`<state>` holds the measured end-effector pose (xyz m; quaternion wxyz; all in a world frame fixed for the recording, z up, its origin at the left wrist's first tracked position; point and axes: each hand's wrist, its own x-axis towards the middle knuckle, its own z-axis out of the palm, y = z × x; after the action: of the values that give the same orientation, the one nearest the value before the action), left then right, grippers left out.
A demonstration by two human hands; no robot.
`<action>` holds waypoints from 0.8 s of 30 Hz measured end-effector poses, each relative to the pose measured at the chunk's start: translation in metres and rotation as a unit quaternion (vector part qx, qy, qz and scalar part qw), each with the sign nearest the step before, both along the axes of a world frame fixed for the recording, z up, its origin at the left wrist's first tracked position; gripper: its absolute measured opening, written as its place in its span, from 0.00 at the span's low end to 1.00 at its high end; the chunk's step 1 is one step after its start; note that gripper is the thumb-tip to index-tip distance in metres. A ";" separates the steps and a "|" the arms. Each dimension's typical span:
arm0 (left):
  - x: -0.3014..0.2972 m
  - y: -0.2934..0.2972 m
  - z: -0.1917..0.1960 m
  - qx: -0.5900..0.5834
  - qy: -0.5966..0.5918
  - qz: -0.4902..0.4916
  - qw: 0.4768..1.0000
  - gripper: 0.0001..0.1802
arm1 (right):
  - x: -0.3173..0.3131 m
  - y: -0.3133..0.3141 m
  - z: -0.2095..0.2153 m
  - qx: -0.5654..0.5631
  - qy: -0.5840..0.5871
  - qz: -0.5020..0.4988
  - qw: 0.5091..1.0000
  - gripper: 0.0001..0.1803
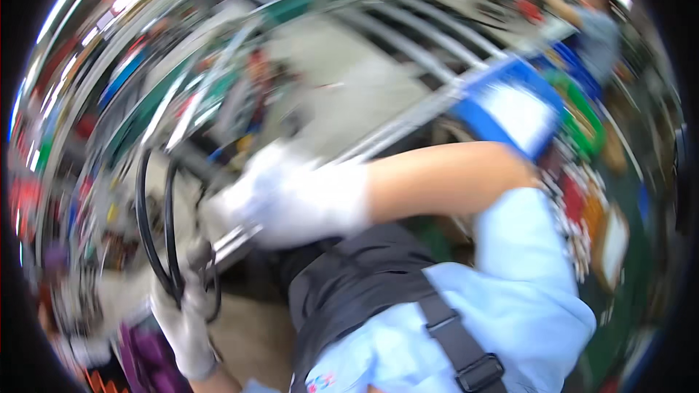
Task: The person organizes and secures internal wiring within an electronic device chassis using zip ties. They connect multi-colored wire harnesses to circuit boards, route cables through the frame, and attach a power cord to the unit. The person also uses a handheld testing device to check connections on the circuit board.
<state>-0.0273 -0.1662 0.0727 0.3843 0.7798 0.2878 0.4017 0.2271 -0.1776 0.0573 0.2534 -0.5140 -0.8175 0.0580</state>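
In a blurred, cluttered workshop [349, 80], the white-gloved left hand [182, 324] is wrapped around a smooth, black looped cable [170, 236], not yet released; blur hides whether the white-gloved right hand [280, 193], nearby, grips anything.

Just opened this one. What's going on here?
A person in a light blue shirt and black apron is working beside a metal-framed table. The gloved left hand grips a looped black cable. The right hand, also gloved, reaches across the body above it; blur hides whether its fingers hold anything. Farther off to the right are a blue bin with something white in it, and another person.
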 end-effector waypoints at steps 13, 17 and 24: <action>-0.004 -0.016 0.037 0.068 0.419 -0.258 0.868 0.15 | 0.286 -0.170 0.011 -0.036 -0.045 -0.520 0.852 0.18; 0.027 -0.016 0.032 -0.002 0.459 -0.186 0.869 0.11 | 0.351 -0.191 -0.035 -0.208 -0.102 -0.609 0.759 0.16; 0.038 -0.007 0.025 0.036 0.420 -0.226 0.878 0.11 | 0.373 -0.198 -0.080 -0.046 0.076 -0.638 0.765 0.16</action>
<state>0.0105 -0.1735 0.0976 0.2791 0.9325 0.2237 -0.0509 0.5998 -0.3752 -0.0224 0.2695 -0.9218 -0.2755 -0.0410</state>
